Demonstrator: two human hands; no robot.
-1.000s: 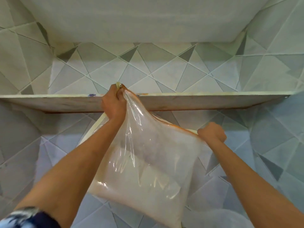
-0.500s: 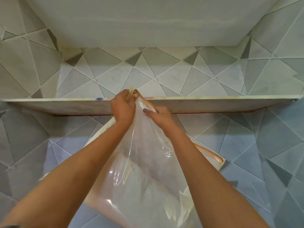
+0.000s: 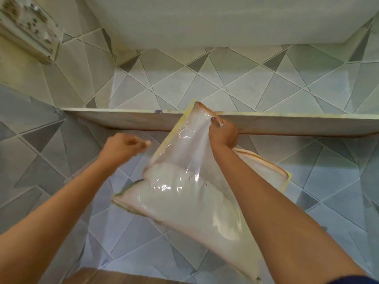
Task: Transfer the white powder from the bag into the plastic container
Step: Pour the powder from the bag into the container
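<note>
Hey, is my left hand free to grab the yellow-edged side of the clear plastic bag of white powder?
Probably yes: the left hand is off the clear plastic bag, beside its yellow edge, with nothing between.

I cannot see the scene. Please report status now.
Right hand gripping bag top. Left hand closed, off the bag. White powder still inside. Container not visible.

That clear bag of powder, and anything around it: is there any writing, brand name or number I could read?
None can be read.
Clear bag: plain plastic, no print visible.
White plate on the wall, upper left: dark specks only, no readable text.
Shelf edge: a small purple mark, too blurred to tell if it is writing.
</note>
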